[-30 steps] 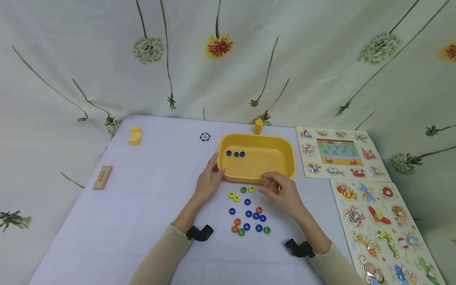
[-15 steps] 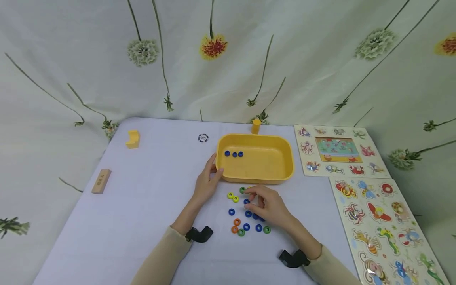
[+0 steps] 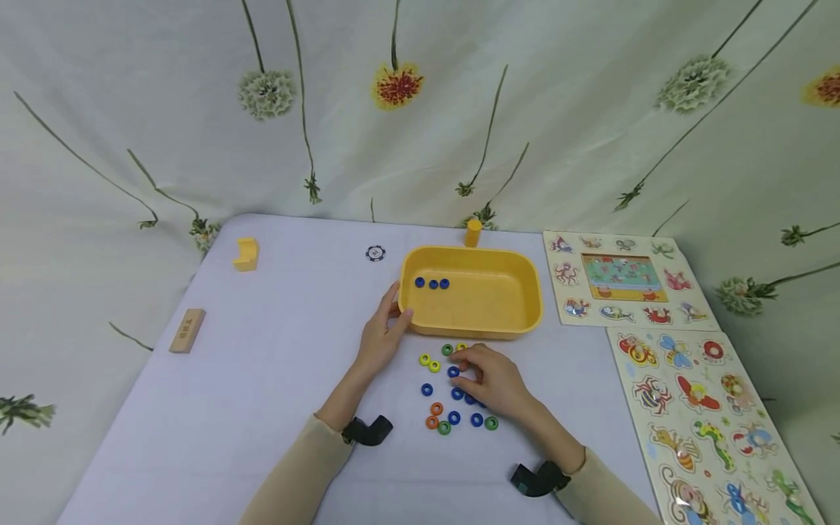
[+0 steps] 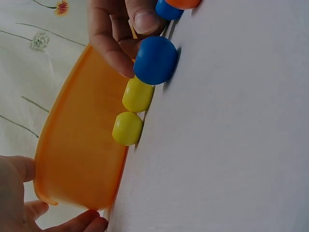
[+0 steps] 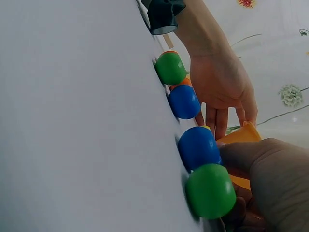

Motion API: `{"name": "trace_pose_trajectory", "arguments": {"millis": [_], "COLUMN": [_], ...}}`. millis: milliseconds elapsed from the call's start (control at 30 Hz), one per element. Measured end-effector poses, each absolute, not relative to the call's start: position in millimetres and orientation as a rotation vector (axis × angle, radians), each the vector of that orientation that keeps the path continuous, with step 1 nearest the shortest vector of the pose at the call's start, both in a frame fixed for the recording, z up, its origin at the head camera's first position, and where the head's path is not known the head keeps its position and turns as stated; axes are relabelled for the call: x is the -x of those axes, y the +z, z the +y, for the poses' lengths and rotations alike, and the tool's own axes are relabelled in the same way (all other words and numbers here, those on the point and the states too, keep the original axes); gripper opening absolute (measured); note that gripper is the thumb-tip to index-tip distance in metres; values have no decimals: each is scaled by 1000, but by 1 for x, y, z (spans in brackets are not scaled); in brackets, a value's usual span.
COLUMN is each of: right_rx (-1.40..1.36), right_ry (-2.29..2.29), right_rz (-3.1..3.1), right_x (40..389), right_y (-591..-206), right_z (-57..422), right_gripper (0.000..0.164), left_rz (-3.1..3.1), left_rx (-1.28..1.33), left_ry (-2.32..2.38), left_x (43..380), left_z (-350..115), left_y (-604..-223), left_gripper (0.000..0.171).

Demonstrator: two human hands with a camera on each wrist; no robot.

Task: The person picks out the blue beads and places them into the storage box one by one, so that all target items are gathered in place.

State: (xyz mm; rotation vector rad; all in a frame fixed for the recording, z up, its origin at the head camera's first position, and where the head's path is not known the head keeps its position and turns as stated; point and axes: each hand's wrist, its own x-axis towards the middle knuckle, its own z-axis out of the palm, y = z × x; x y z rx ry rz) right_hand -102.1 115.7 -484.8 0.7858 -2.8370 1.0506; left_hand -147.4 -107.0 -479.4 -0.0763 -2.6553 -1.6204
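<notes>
A yellow plastic tray stands on the white-covered table with 3 blue beads inside, near its left end. My left hand holds the tray's left front corner, thumb by the rim and fingers along the outer side. In front of the tray lie several loose beads in blue, green, yellow and orange. My right hand reaches in among them, thumb and forefinger apart on either side of a blue bead. Seen from the left wrist, two yellow beads sit beside the tray wall. My right palm covers some beads.
Behind the tray stands a yellow cylinder. A poker chip, a yellow block and a wooden block lie to the left. Two picture puzzle boards cover the right side. A flowered cloth hangs behind.
My right hand has moved left from the tray's front edge down to a blue bead among the loose ones, then nearly stopped. The left hand stays on the tray.
</notes>
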Motion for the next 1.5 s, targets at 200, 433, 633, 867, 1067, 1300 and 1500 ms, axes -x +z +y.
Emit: {"name": "trace_pose_trajectory", "arguments": {"millis": [200,433,633,867,1067,1300,1500], "right_rx": [-782,-788,-783,-472,-459,-558,-457], "right_ry": [960,1050,1218,994,821,780,748], "right_rz": [-2859,-2792,-2623,-2900,-3108,-3191,-3180], "right_x": [104,102,134,207,241,249,238], "right_y": [-487,-473,-431,-421,-438,-448,-441], "right_z": [113,114,124,120,109,96,98], "right_gripper": [23,20,20,21,20,19,31], "left_rz": [-2652,-2646,-2654,-2665,-2668,-2661,-2653], "left_rx": [68,63,69,56,41,52,65], "left_ry": [-1616,-1618,-1596,-1614,-1623,-1604,-1606], "left_x": [149,149,150,148,147,147,148], "left_z": [-108,-106,-103,-102,-101,-106,-107], "left_y": [-479,-479,-480,-480,-482,-481,-480], "left_gripper": [59,59,58,58,58,58,59]}}
